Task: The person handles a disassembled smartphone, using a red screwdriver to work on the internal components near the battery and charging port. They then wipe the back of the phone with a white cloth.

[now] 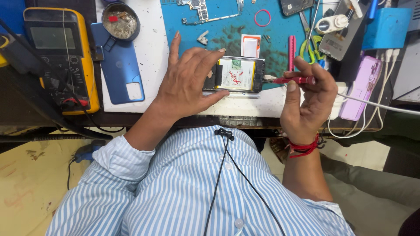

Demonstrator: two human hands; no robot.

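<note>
The opened phone (236, 75) at centre frame showed a glossy, foil-like battery face inside a dark matt plastic frame. The screwdriver (294, 80) to its right had a smooth red plastic handle and a bright metal tip. The blue work mat (227, 26) at upper centre looked matt, rubbery and stained. The blue back cover (119, 70) at upper left appeared smooth, satin plastic. The striped shirt (183, 188) below was woven cloth.

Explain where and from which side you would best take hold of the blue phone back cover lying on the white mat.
Probably by the two long edges of the blue back cover, coming from above. It lies flat and thin, so only its edges offer purchase. The lower half is freest: a round metal dish overlaps its top, and the yellow multimeter crowds one side.
</note>
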